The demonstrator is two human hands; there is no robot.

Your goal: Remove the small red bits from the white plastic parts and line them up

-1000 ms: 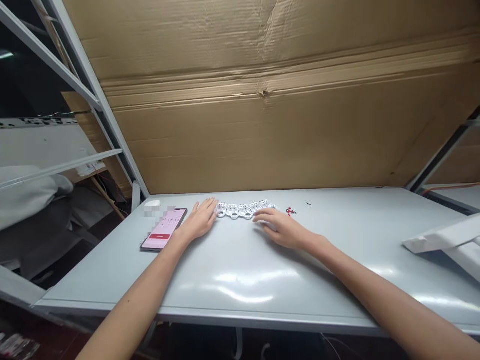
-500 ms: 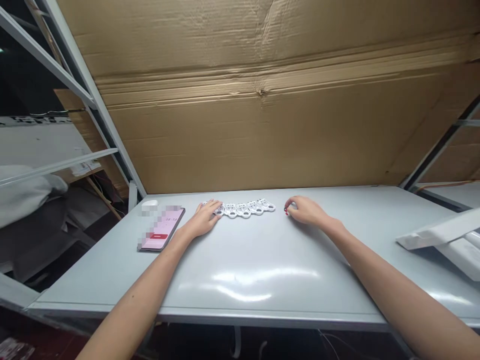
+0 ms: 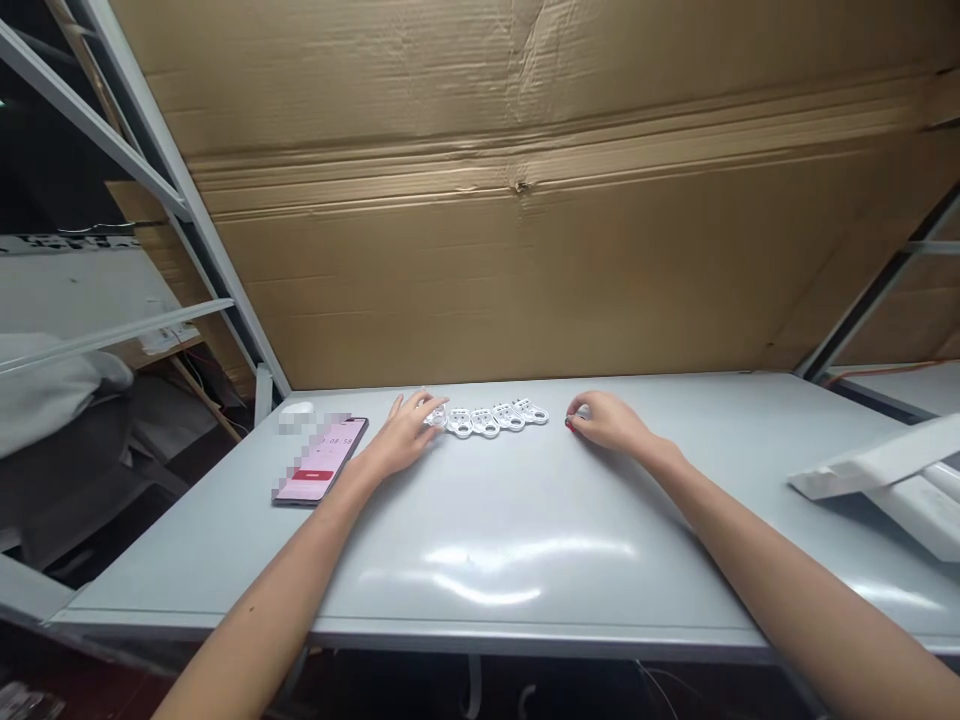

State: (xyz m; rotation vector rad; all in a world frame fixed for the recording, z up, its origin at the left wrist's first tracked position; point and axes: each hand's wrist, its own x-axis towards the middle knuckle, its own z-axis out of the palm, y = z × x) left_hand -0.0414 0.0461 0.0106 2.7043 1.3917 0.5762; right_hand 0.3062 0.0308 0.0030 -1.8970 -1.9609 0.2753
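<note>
Left hand (image 3: 405, 436): spread apart over left end of row of white ring-ended plates (image 3: 485, 424) on table (image 3: 480, 510) | Right hand (image 3: 606, 421): curled at small red part (image 3: 569, 425), right of row; clamped or not, cannot tell | Smartphone (image 3: 330, 460): near left hand

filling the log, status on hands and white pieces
Left hand at row's left end, right hand at small red part. White pieces lined up. Phone beside left forearm.
</note>
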